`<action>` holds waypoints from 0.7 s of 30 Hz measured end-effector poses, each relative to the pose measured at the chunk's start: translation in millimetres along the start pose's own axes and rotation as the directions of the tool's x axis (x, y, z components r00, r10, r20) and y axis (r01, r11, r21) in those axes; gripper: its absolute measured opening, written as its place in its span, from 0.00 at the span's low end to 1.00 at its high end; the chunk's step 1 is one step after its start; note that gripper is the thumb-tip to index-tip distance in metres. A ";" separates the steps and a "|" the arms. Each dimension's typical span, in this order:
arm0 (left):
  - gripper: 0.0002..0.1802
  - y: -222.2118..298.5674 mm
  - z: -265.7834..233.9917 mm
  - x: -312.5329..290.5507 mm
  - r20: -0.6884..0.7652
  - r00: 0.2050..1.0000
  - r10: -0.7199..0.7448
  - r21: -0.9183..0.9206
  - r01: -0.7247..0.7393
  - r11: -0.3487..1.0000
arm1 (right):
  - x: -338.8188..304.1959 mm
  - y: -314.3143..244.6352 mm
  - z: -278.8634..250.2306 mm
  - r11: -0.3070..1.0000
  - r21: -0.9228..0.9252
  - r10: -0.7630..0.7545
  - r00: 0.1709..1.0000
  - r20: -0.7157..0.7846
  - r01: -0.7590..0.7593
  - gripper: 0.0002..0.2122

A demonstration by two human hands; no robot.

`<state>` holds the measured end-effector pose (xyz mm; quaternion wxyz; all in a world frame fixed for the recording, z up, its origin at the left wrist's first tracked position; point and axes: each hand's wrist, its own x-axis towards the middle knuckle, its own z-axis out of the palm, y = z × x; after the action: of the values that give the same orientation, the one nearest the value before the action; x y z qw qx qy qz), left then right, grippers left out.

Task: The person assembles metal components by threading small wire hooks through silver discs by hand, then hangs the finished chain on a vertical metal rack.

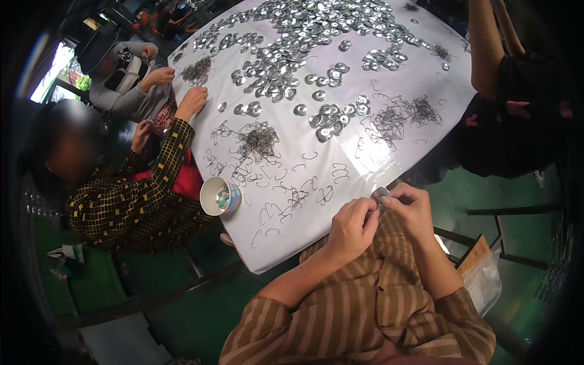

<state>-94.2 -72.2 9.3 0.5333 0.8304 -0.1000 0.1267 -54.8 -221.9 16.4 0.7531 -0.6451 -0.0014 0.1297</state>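
Silvery metal disc (381,193) between both hands, above the lap, beside the near edge of the white tabletop (292,240). Right hand (410,210): grip narrow, thumb and fingers pinching the disc. Left hand (354,226): grip drawn in close at the disc's side; cannot tell what it pinches. Bent wire hooks (258,141) lie heaped and scattered ahead. Farther off, a broad heap of discs (316,30). Cup (213,196) at left edge, small greenish pieces inside.
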 end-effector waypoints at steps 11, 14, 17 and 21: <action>0.05 -4.6 6.3 -10.2 0.000 0.998 -0.057 -0.019 0.057 0.998 | -16.3 3.9 3.1 0.960 -0.249 -0.151 0.987 -0.059 0.132 0.06; 0.05 -7.2 -0.1 -7.9 0.051 0.998 -0.025 -0.016 0.026 1.000 | -18.1 3.8 2.7 0.930 -0.311 -0.221 0.974 -0.055 0.194 0.06; 0.05 -19.0 -18.3 -8.0 -0.003 0.999 0.032 0.007 -0.032 0.999 | -20.4 5.2 -1.5 0.938 -0.269 -0.243 0.968 -0.065 0.218 0.05; 0.04 -57.1 -71.3 -10.0 -0.165 0.985 -0.059 0.415 0.124 0.901 | -21.2 5.7 -10.2 0.931 -0.266 -0.283 0.954 -0.095 0.249 0.04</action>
<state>-93.8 16.5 -14.5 0.3514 0.9184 0.0090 0.1814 -74.7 -235.2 12.6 0.6745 -0.7359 -0.0556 -0.0178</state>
